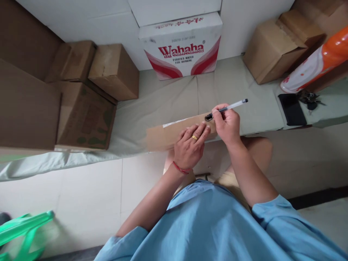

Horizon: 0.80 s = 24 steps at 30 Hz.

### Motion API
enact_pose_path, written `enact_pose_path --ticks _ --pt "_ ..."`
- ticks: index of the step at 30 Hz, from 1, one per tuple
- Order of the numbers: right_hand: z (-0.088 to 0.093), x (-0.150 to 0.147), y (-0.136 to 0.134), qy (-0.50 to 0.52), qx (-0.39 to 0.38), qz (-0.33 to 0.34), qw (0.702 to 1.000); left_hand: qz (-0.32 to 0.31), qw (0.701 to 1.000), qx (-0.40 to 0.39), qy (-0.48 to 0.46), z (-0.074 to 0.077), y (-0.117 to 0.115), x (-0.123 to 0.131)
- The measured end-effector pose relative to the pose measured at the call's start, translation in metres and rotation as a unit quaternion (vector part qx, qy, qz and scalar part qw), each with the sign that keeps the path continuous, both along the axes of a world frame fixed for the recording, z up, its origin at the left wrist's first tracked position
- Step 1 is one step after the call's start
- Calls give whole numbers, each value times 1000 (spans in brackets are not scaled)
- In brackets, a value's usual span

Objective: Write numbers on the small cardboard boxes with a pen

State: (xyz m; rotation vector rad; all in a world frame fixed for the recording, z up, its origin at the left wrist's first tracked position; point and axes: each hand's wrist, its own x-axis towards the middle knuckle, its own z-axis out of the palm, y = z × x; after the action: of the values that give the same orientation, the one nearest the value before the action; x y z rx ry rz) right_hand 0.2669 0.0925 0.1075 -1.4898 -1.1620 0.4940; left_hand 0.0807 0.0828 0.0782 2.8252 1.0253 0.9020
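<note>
A long strip of brown cardboard (159,138) lies along the front edge of the cloth-covered surface, with a thin white printed patch on its far edge. My left hand (191,143), wearing a gold ring and a red wrist cord, rests flat on it with fingers stretched out. In my right hand (227,123) a clear-barrelled pen (236,105) is pinched, its dark end pointing up to the right. Just beside the right fingertips, on the cardboard, sits a small black oval with a pale rim (208,117); what it is I cannot make out. The pen's writing tip is hidden there.
A white and red Wahaha water box (185,47) stands at the back. Brown cartons are on the left (84,116) and right (274,47). A black phone (292,109), keys (310,98) and an orange-white cylinder (310,69) lie right. A green plastic object (27,226) is lower left.
</note>
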Motion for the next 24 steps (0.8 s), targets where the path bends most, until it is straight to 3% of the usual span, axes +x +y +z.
enact_pose_path --ticks 11,20,24 --pt "1 -2 1 -57 0 -7 998 3 1000 17 2 3 0 2" --pt "-4 -8 -2 -56 33 -103 993 6 998 63 19 9 0 2" --pt "-3 -10 -4 -59 45 -51 996 15 998 38 42 9 -1 1"
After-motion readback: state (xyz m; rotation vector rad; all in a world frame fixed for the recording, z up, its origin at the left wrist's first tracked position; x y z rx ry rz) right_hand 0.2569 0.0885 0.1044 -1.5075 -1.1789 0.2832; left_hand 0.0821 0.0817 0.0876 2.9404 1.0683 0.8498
